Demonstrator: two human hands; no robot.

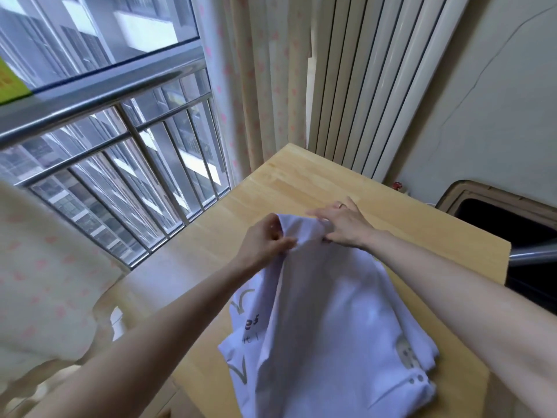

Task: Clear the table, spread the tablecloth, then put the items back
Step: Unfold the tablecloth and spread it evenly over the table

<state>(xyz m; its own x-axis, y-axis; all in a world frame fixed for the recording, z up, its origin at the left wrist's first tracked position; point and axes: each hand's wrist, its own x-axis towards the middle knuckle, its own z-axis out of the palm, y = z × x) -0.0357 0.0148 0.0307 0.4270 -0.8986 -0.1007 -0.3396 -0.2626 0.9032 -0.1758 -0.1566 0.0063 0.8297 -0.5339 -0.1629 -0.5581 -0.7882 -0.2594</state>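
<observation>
Nearest, my two bare forearms reach out over the tablecloth (pixel 331 321). It is white with grey and dark printed motifs, and it lies folded in several layers on the near part of the wooden table (pixel 301 182). At its far edge the top layer is raised into a peak. My left hand (pixel 265 239) pinches that peak between thumb and curled fingers. My right hand (pixel 343 224) grasps the same fold just beside it, thumb below and fingers laid flat on top.

Likely fault: if both pinches take more than one layer, the stack would probably lift as a clump instead of opening. A pull towards me might also drag the bundle over the near table edge.

Beyond the hands, pale jointed wood runs to the far corner. A barred window (pixel 105 164) stands to the left and a curtain (pixel 265 86) with a pink motif hangs behind. A ribbed white radiator (pixel 376 86) stands against the cracked wall. A dark, framed object (pixel 497 224) sits at right, and I cannot identify it.
</observation>
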